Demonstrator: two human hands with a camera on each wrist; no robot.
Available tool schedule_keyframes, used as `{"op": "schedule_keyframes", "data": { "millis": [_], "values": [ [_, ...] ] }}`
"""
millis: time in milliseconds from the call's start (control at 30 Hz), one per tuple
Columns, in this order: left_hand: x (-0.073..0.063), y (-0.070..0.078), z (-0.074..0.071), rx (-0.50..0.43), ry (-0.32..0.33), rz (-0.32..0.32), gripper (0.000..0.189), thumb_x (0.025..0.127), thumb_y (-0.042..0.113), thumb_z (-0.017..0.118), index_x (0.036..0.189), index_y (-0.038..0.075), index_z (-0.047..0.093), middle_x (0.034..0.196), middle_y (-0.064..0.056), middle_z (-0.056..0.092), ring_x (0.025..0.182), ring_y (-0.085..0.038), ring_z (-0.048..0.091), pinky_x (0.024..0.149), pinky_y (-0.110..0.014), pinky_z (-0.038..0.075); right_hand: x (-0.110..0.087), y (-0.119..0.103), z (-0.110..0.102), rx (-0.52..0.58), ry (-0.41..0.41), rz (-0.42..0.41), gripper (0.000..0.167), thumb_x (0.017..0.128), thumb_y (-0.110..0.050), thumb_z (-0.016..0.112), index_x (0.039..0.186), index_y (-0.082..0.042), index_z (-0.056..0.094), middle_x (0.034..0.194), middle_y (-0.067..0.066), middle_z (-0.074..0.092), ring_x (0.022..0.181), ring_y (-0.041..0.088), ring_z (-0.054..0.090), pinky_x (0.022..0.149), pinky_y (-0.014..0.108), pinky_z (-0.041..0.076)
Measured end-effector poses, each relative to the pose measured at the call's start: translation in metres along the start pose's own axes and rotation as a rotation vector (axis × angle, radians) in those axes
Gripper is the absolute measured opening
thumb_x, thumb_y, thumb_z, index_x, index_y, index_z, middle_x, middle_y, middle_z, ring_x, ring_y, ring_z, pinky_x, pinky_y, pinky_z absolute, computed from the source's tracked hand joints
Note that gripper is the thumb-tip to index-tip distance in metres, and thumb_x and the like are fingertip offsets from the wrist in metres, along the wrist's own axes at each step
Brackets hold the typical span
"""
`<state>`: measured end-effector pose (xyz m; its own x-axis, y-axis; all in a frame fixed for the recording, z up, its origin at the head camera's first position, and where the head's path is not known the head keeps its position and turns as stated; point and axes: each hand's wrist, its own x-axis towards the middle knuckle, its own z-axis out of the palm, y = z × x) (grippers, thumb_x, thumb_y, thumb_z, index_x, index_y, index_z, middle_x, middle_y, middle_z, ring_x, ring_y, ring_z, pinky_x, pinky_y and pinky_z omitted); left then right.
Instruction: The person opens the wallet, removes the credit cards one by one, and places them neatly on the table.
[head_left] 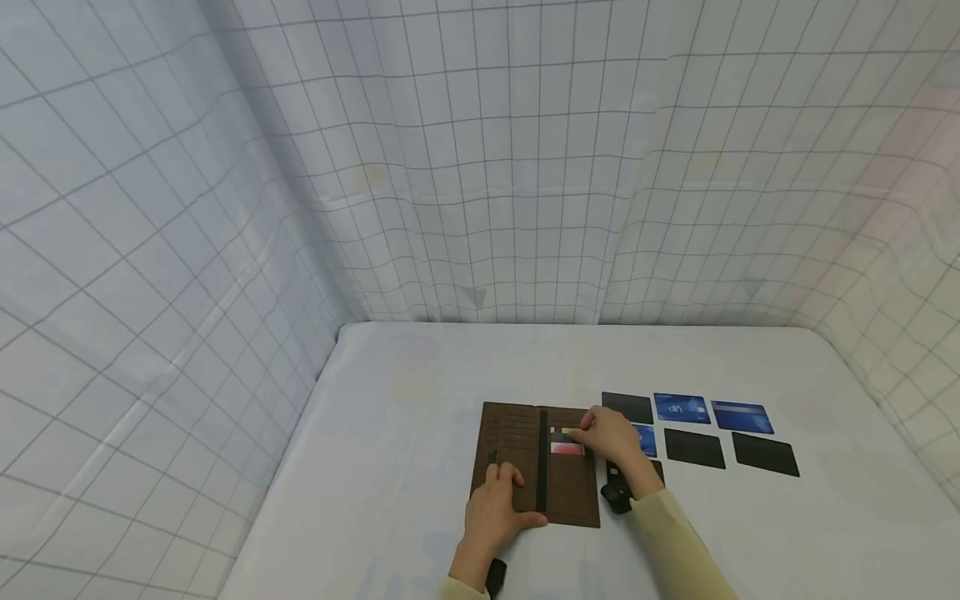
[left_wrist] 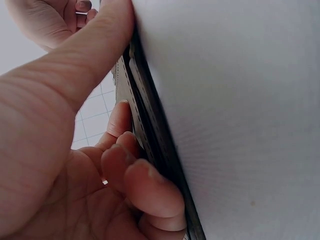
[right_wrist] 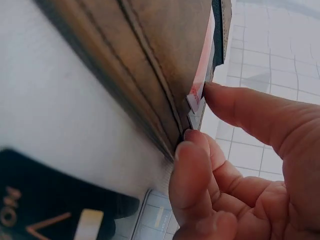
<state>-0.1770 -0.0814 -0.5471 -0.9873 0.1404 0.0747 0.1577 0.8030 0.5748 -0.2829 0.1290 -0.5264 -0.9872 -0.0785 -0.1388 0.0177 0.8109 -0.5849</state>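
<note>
A brown wallet point(head_left: 573, 500) lies unfolded on the white table, with a dark strap running down its middle. My left hand point(head_left: 492, 508) rests on the lower part of its left panel, fingertips on the leather and thumb along the bottom edge. At the right panel's upper pocket, my right hand point(head_left: 611, 433) pinches a dark card with a gold patch point(head_left: 572, 433) at its right end. Just below that card, a red and white card point(head_left: 567, 448) sticks out of a slot. Close up in the right wrist view, the thumb and fingertips point(right_wrist: 220, 97) meet at the cards' edge.
Right of the wallet lie blue cards point(head_left: 681, 408) and black cards point(head_left: 694, 448) in rows. One black card point(head_left: 657, 471) with a gold chip is partly covered by my right wrist. Grid-patterned white curtains point(head_left: 480, 167) enclose the table's back and sides.
</note>
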Motion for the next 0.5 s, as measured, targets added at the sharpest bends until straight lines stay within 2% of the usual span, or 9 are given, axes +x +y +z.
{"op": "schedule_keyframes", "data": {
  "millis": [200,500],
  "values": [
    [-0.0003,0.0000,0.0004,0.000,-0.005,-0.005,0.059,0.061,0.042,0.088,0.094,0.015,0.047,0.082,0.002,0.035,0.055,-0.011,0.036,0.050,-0.026,0.034,0.0020,-0.0023,-0.0018,-0.044,-0.028,0.003,0.036,0.080,-0.039,0.075,0.085,-0.007,0.059,0.074,0.002,0.056,0.063,0.019,0.051,0.055,0.034,0.040],
    [0.0001,-0.0002,0.0003,0.003,-0.009,-0.004,0.059,0.061,0.042,0.087,0.094,0.015,0.047,0.082,0.002,0.035,0.055,-0.011,0.037,0.050,-0.027,0.034,0.0085,-0.0025,-0.0034,-0.036,-0.066,0.031,0.039,0.078,-0.042,0.076,0.084,-0.007,0.059,0.074,0.003,0.056,0.065,0.020,0.051,0.057,0.034,0.040]
  ]
}}
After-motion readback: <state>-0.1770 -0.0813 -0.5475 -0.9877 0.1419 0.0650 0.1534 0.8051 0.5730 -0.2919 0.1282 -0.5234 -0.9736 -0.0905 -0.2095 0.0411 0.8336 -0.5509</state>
